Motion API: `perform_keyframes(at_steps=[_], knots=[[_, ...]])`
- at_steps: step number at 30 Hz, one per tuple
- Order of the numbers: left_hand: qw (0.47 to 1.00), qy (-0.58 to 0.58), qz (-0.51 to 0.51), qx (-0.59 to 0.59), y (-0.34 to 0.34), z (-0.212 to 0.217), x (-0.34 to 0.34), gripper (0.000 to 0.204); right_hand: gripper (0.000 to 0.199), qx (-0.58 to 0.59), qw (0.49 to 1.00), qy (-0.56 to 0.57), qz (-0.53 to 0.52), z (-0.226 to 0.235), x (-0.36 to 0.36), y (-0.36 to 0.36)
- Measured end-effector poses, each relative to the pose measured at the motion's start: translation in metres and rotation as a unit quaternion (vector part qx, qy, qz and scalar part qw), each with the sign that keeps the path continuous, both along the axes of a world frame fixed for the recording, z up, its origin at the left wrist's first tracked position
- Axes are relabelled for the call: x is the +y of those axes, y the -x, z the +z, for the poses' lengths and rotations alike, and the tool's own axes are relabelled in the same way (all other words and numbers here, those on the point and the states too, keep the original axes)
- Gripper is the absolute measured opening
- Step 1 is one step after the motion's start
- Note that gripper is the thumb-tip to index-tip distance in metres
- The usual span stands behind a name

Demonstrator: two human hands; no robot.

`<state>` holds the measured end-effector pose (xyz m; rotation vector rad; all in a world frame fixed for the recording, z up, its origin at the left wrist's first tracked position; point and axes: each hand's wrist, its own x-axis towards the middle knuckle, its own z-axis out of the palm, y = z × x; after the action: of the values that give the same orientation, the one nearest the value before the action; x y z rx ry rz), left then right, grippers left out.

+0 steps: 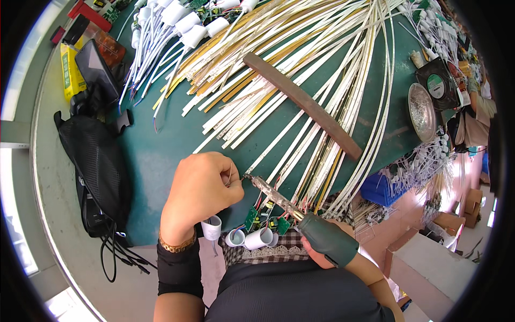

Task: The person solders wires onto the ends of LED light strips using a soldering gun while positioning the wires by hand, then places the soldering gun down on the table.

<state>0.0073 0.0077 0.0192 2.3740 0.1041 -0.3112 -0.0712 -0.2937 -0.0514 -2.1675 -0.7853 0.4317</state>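
A big green table (155,155) is filling most of the view, bright daylight is coming in along the left edge, and brown cardboard boxes (472,201) and a blue bin (378,190) are sitting on the pinkish floor (413,214) at the right.

Electronics assembly workshop: green worktop (161,155) strewn with LED strips (300,64), white driver housings (188,24), small circuit boards (265,217), soldering iron (300,214).

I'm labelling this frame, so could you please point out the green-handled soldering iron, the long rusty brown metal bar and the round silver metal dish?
Green-handled soldering iron (328,240): head view, on its handle.
Long rusty brown metal bar (303,102): head view, mid-length.
Round silver metal dish (421,111): head view, its centre.
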Motion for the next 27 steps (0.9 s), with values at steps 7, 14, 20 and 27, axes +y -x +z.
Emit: perform_keyframes(at_steps=[7,14,20,27], knots=[[1.000,-0.003,-0.005,0.004,-0.001,0.002,-0.001,0.010,0.040,-0.040,0.999,-0.008,-0.003,0.004,0.006,-0.002],[1.000,-0.016,-0.011,0.015,-0.003,0.003,-0.001,0.008,0.017,0.020,0.996,-0.072,-0.057,0.027,0.013,-0.007],[1.000,-0.016,-0.013,0.001,-0.001,-0.001,0.000,0.010,0.019,0.027,0.999,-0.008,-0.032,0.039,0.011,-0.012],[1.000,-0.016,-0.019,-0.004,-0.002,0.000,0.001,0.010,0.025,0.048,0.999,-0.001,-0.022,0.033,0.008,-0.009]])
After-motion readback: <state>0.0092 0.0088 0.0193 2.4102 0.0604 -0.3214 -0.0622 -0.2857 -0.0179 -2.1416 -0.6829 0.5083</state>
